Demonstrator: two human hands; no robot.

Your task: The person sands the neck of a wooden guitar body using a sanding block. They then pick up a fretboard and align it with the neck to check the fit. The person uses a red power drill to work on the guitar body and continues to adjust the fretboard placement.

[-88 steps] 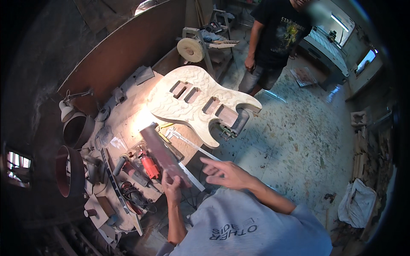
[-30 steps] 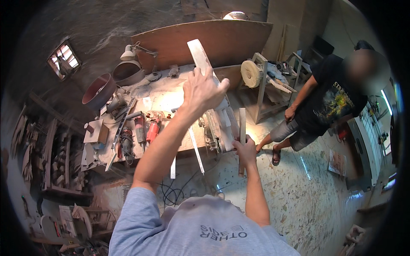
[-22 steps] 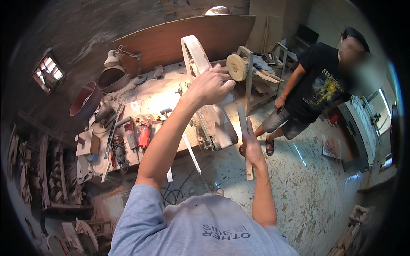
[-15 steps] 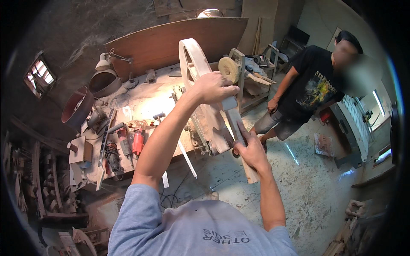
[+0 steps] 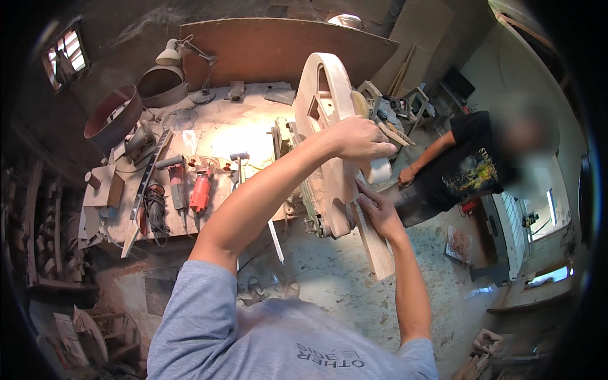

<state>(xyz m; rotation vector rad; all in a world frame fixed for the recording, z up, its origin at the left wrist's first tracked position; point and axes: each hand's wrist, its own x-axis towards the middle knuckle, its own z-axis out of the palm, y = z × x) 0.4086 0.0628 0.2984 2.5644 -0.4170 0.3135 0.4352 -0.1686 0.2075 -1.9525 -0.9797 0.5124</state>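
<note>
A long, pale wooden piece point(image 5: 373, 251) slants down beside what looks like a belt sander point(image 5: 329, 71), with a tall pale belt looped over its frame. My left hand point(image 5: 360, 139) is closed, palm down, over the upper end of the wood, in front of the belt. A whitish rounded part point(image 5: 380, 170) shows just below its knuckles; its join to the wood is hidden. My right hand point(image 5: 381, 214) is wrapped round the wood lower down, with its thumb toward the belt. The wood's lower end sticks out below that hand.
Left, the dusty workbench point(image 5: 221, 120) carries a red power tool point(image 5: 201, 190), a grinder point(image 5: 154, 206), a hammer point(image 5: 239, 156), a desk lamp point(image 5: 168, 53) and a round tub point(image 5: 114, 117). A person in a black T-shirt point(image 5: 465, 152) stands close on the right. Scrap wood lies lower right.
My view has swung, so the bench tools sit further left and the sander and hands further right. The wood's upper part has turned, showing a rounded white part beneath my left hand.
</note>
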